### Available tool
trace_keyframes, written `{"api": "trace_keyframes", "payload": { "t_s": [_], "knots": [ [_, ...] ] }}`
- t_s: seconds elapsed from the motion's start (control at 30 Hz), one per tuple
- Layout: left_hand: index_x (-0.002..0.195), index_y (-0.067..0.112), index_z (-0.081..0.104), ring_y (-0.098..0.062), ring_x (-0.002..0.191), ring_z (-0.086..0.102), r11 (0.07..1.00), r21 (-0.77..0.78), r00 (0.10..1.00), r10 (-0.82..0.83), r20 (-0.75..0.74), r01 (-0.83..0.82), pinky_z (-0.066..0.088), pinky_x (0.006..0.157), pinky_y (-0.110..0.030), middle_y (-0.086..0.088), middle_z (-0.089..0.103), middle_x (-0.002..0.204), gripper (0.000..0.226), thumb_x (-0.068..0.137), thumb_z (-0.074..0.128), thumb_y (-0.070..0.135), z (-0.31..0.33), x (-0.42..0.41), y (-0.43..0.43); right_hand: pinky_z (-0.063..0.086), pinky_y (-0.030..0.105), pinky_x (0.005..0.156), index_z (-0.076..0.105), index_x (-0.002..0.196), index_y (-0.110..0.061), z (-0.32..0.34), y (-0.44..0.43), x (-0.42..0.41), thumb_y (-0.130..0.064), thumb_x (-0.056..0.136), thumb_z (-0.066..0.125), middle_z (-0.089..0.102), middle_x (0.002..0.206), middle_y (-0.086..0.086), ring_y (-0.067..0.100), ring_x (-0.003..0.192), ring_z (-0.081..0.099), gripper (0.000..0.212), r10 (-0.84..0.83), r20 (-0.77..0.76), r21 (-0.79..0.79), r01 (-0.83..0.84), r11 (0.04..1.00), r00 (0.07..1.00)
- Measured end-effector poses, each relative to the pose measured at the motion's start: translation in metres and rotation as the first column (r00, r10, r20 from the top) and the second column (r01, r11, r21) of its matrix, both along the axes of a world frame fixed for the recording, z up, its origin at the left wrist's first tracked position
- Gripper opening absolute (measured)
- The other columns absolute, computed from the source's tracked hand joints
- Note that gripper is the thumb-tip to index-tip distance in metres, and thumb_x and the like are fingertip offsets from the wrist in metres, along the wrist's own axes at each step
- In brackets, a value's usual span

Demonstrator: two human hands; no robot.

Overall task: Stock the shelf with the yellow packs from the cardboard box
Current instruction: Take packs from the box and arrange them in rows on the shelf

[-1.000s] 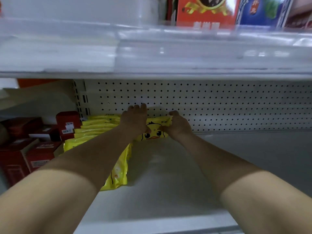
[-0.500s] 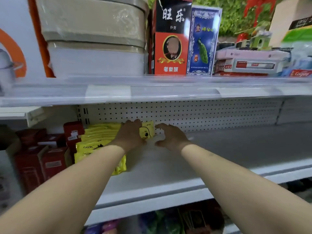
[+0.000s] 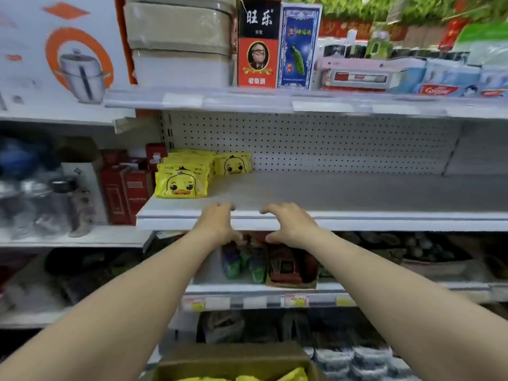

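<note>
Two bare hands sit in the middle of my head feed, level with the front lip of the shelf (image 3: pixel 357 193). The left hand (image 3: pixel 217 224) and right hand (image 3: pixel 291 224) are near each other, fingers loosely curled and gripping nothing. On the writing: the yellow packs (image 3: pixel 181 185) each carry a cartoon duck face, and I can just read "OKOK" on the second in the row; the smaller print is too blurred. On the tier above, a red and black box (image 3: pixel 258 42) reads "旺乐" and stands beside a blue box (image 3: pixel 299 45) whose characters I cannot make out. Farther right lies a carton marked "Colgate" (image 3: pixel 438 90). At far left is a white box (image 3: pixel 63 50) printed with a steel pot inside an orange ring. Counting, the row of yellow packs runs front to back at the shelf's left end. I see one full face and several top edges behind it, too tightly overlapped for a firm number. One lone pack (image 3: pixel 233 164) stands just right of the row, against the pegboard (image 3: pixel 330 141). Red boxes (image 3: pixel 126 188) stand just left of the row. For containers, the cardboard box (image 3: pixel 233 358) sits open at the bottom of the frame below my arms, with boxed packs (image 3: pixel 292 374) showing as yellow corners inside.
</note>
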State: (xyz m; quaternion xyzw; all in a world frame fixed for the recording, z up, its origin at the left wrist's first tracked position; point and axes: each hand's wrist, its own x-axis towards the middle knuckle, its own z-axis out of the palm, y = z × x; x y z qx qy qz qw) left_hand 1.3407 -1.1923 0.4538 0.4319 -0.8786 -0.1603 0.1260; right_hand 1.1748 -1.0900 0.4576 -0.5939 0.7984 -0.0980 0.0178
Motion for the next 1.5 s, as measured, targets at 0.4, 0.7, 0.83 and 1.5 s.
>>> {"api": "trace_keyframes", "payload": {
  "t_s": [0.4,0.7,0.83,1.5],
  "knots": [
    [0.138,0.020,0.045,-0.034,0.125,0.044,0.966,0.219,0.982,0.099,0.162,-0.134,0.043,0.101,-0.043,-0.013,0.043,0.135,0.075,0.074,0.082,0.033,-0.131,0.057,0.114,0.048,0.042,0.095,0.050,0.138,-0.031,-0.124,0.087,0.032,-0.041,0.079,0.078,0.054,0.136,0.004,0.028,0.126,0.048,0.066,0.121,0.101,0.220,-0.141,0.965,0.988],
    [0.142,0.017,0.043,-0.034,0.127,0.046,0.874,0.442,0.932,0.034,0.360,-0.203,0.042,0.098,-0.037,-0.016,0.048,0.140,0.081,0.075,0.081,0.043,-0.265,0.110,0.113,0.050,0.039,0.096,0.057,0.132,-0.030,-0.263,0.099,0.062,-0.044,0.077,0.079,0.061,0.133,0.003,0.027,0.121,0.056,0.061,0.065,0.219,0.491,-0.167,0.855,0.974],
    [0.135,0.022,0.049,-0.029,0.118,0.053,0.759,0.613,0.924,-0.039,0.381,-0.221,0.047,0.087,-0.035,-0.010,0.053,0.136,0.069,0.077,0.079,0.043,-0.330,0.123,0.127,0.052,0.038,0.089,0.063,0.122,-0.027,-0.323,0.116,0.067,-0.041,0.079,0.079,0.063,0.126,0.003,0.025,0.110,0.062,0.048,-0.066,0.323,0.625,-0.160,0.764,0.944],
    [0.109,0.024,0.055,-0.023,0.103,0.054,0.743,0.641,0.871,-0.172,0.459,-0.191,0.040,0.072,-0.031,0.000,0.052,0.112,0.041,0.079,0.076,0.043,-0.453,0.103,0.162,0.050,0.037,0.096,0.062,0.124,-0.028,-0.440,0.182,0.055,-0.041,0.077,0.080,0.058,0.126,0.002,0.024,0.118,0.055,0.052,-0.272,0.332,0.819,-0.133,0.559,0.903]
  ]
}}
